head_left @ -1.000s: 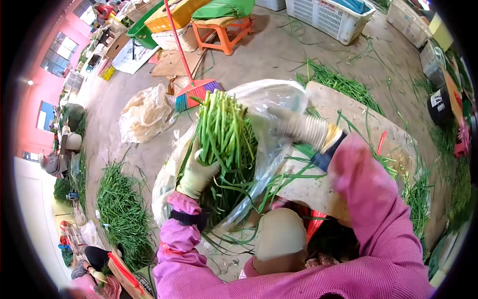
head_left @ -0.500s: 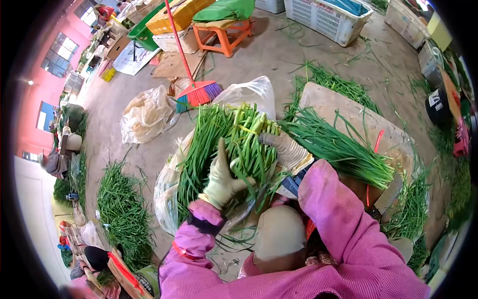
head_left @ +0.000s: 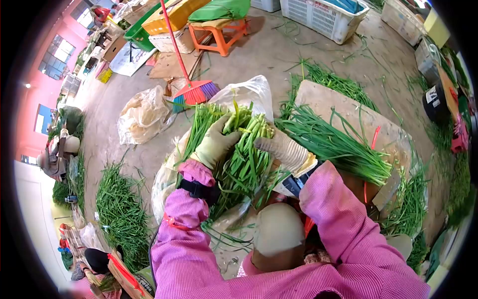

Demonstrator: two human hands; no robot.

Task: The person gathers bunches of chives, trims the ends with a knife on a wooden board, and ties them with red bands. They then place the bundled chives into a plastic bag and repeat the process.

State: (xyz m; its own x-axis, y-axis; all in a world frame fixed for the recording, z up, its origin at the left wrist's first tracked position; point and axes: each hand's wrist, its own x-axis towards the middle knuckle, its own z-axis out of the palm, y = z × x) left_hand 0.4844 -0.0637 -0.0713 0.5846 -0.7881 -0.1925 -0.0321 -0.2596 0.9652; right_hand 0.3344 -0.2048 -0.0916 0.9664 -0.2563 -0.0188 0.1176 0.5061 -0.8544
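Note:
Several bunches of long, chive-like green stalks (head_left: 249, 162) stand upright in front of me, with their pale cut ends on top. My left hand (head_left: 216, 143), in a pale glove, closes around the upper ends of a bunch from the left. Against its right side rests my right hand (head_left: 288, 151), in a striped knit glove, with fingers bent onto the stalk ends. A clear plastic bag (head_left: 253, 91) surrounds the bunches. Right of my hands, loose chives (head_left: 338, 144) lie across a worn board (head_left: 318, 93), with a red tie (head_left: 376, 137) beside them.
A broom (head_left: 195, 93) stands behind the bag, next to a crumpled plastic bag (head_left: 144, 114). Heaps of greens (head_left: 119, 212) lie on the floor at left. Farther back are an orange stool (head_left: 219, 37) and a white crate (head_left: 321, 20). Another person (head_left: 97, 264) is at the lower left.
My left hand has moved up from the bunch's front, and its outstretched fingers have closed around the stalk tops. My right hand has shifted slightly down and left along the bunch.

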